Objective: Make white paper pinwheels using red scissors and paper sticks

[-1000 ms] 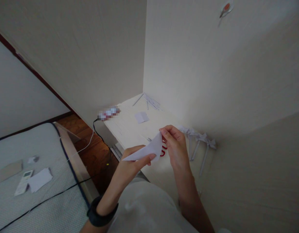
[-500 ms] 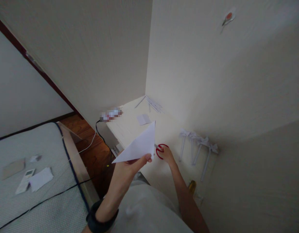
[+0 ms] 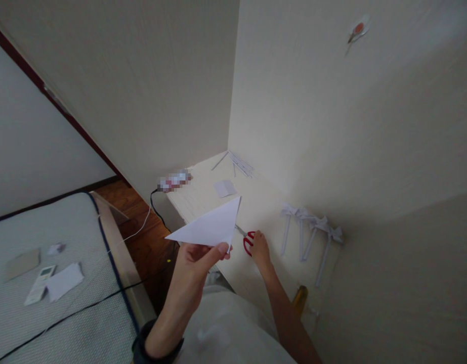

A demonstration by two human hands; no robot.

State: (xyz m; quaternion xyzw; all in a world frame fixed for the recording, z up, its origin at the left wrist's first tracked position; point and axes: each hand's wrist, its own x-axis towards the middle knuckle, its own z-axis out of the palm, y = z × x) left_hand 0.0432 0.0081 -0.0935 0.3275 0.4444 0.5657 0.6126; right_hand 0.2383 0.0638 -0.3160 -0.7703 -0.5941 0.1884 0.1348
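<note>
Lower left of frame: a grey mattress (image 3: 47, 303) with a black cable (image 3: 66, 316) running across it. On it lie a flat tan card (image 3: 23, 263), a white remote (image 3: 39, 284) and a loose white sheet (image 3: 65, 281). Right of the mattress, a strip of brown wood floor (image 3: 145, 242) with a white and a black cord.

Lower centre: left hand (image 3: 197, 260) raised, a dark band (image 3: 153, 349) at the wrist. Thumb and fingers pinch the lower edge of a folded white paper triangle (image 3: 208, 227), held up in the air above the near edge of the white table (image 3: 203, 199), its long point aimed toward frame left.

Just right of it, mid-frame: right hand (image 3: 260, 248) down on the tabletop, fingers closed over the handles of the red scissors (image 3: 248, 241); the blades point up-left and pass behind the triangle's corner. Whether the scissors are lifted off the surface cannot be told.

Farther back on the table: a small white paper square (image 3: 224, 188) and a bundle of thin white strips (image 3: 239, 163) in the corner. Right of the right hand: a row of white paper bow-topped sticks (image 3: 312, 235) along the wall. Below these, a small amber object (image 3: 299, 298), unclear. Upper right: a red-centred fitting (image 3: 357, 29) on the wall.
</note>
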